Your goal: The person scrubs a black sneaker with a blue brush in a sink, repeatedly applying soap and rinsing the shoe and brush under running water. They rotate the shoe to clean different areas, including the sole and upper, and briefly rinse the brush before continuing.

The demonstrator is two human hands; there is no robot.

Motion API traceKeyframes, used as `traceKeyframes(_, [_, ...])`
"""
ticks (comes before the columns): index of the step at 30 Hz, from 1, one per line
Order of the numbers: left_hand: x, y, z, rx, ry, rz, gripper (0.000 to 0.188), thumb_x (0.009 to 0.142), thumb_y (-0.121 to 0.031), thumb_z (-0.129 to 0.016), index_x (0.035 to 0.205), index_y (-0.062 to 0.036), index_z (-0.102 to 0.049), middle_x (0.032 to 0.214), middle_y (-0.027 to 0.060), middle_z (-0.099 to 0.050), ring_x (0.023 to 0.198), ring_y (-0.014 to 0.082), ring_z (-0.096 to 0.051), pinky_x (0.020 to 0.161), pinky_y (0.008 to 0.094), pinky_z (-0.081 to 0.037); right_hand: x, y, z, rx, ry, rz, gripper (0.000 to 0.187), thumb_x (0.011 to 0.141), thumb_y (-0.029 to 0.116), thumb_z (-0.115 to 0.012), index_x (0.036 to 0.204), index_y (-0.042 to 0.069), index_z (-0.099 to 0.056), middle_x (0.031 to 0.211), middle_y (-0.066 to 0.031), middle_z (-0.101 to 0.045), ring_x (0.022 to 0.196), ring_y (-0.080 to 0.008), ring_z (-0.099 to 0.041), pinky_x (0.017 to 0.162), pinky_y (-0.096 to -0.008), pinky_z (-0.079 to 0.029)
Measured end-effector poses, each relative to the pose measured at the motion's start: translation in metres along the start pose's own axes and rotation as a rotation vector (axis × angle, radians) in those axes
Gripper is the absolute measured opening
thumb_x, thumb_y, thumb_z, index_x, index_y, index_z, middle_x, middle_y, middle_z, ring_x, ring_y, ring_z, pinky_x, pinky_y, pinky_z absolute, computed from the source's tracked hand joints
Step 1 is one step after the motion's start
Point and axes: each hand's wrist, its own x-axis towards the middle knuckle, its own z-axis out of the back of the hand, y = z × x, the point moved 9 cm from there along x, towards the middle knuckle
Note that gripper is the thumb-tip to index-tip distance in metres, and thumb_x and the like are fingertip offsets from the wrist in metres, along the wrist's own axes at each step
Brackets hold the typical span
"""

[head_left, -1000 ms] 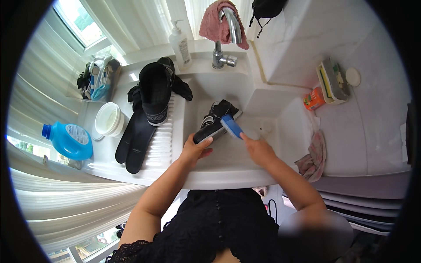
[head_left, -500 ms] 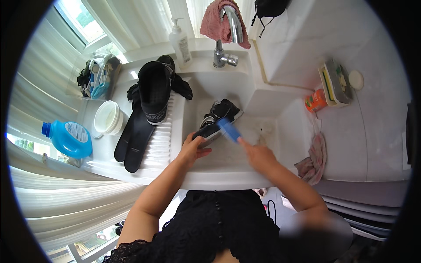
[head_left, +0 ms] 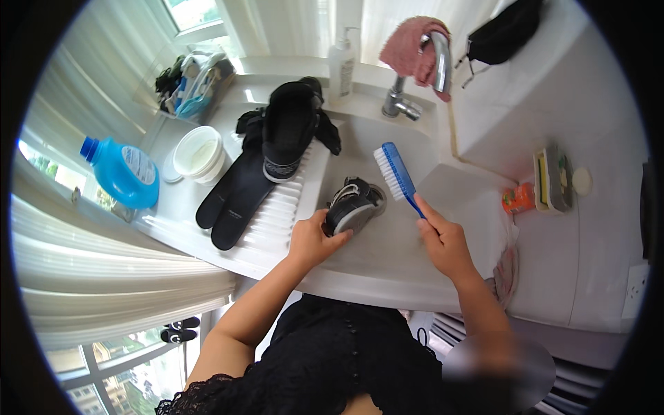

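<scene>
A black shoe with a pale sole and light laces [head_left: 355,207] is tilted inside the white sink [head_left: 408,259]. My left hand [head_left: 315,238] grips its near end, thumb against the sole. A blue scrub brush with white bristles [head_left: 396,169] is in my right hand [head_left: 446,242], held by its handle above the sink, apart from the shoe. Its bristles face left, toward the shoe. Left of the sink, another black shoe [head_left: 286,131] rests on the ribbed washboard [head_left: 266,225], over black cloth-like pieces. Two black insoles [head_left: 238,214] lie beside it.
A blue detergent bottle [head_left: 124,173], white tub [head_left: 199,152] and clear bin of small items [head_left: 194,86] stand at left. Behind are a pump bottle [head_left: 342,69] and a faucet [head_left: 443,66] draped with a pink cloth [head_left: 410,50]. An orange container [head_left: 518,198] is at right.
The brush has lifted off the shoe, up and to the right, its bristles now showing. My left hand has turned the shoe so more sole shows. The whole view has shifted.
</scene>
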Motion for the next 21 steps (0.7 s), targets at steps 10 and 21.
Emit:
traceKeyframes(10, [-0.027, 0.024, 0.022, -0.134, -0.055, -0.186, 0.053, 0.067, -0.039, -0.077, 0.104, -0.0048, -0.059, 0.084, 0.0161, -0.066, 0.074, 0.0320, -0.066, 0.067, 0.0374, -0.052, 0.090, 0.185, -0.116, -0.321, 0.212, 0.604, 0.036, 0.089, 0.015, -0.058, 0.125, 0.015, -0.059, 0.077, -0.0152, -0.060, 0.071, -0.0346, -0.057, 0.064, -0.0409, -0.046])
traceKeyframes(21, [-0.028, 0.025, 0.025, -0.226, -0.035, -0.247, 0.065, 0.068, -0.039, -0.078, 0.117, -0.0062, -0.052, 0.097, 0.0125, -0.062, 0.081, 0.0290, -0.064, 0.071, 0.0367, -0.051, 0.203, 0.276, -0.336, -1.206, 0.699, 0.401, 0.034, 0.082, 0.008, -0.054, 0.112, 0.012, -0.068, 0.109, -0.0115, -0.067, 0.098, -0.0291, -0.065, 0.080, -0.0414, -0.052])
